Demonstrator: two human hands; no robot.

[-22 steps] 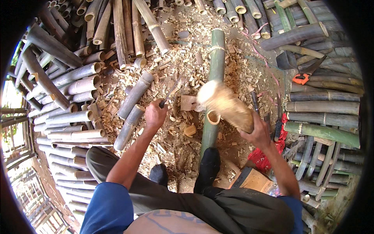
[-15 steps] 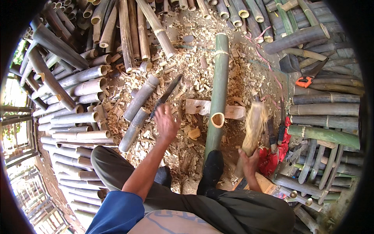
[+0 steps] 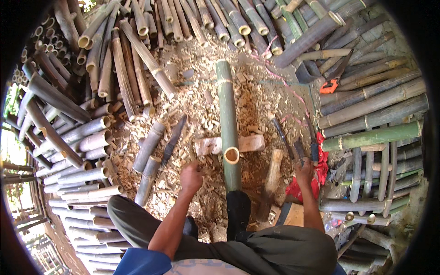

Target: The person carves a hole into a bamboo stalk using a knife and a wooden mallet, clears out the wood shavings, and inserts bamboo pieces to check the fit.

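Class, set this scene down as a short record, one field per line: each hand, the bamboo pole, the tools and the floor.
Left hand: left of the pole, fingers curled; hold unclear
Right hand: at a dark tool by the red material; contact unclear
Green bamboo pole: across a wooden block, cut opening facing up
Wooden club: lying right of the pole
Orange-handled saw: far right, by stacked bamboo
Floor: strewn with wood chips

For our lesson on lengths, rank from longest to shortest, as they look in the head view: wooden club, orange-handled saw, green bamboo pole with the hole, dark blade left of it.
1. Green bamboo pole
2. Wooden club
3. Dark blade and orange-handled saw: both shorter, too alike to rank
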